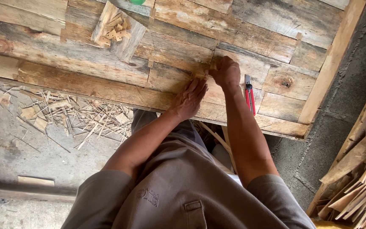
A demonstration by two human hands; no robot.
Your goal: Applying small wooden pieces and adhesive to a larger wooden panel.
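- Left hand (190,98) lies flat on the patchwork board panel (85,59)
- Right hand (225,72) pinches a small wooden wedge (212,66) at a seam
- Most seams already look filled

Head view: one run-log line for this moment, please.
left hand: flat on wooden panel | right hand: pinching small wood piece at seam | red utility knife: lying beside right hand

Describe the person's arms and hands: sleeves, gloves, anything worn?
Both hands are bare: no gloves, rings or watch visible on the left hand or the right hand. Forearms are uncovered. Short grey-brown fabric sleeves end above the elbows, part of a matching shirt with a small chest pocket flap.
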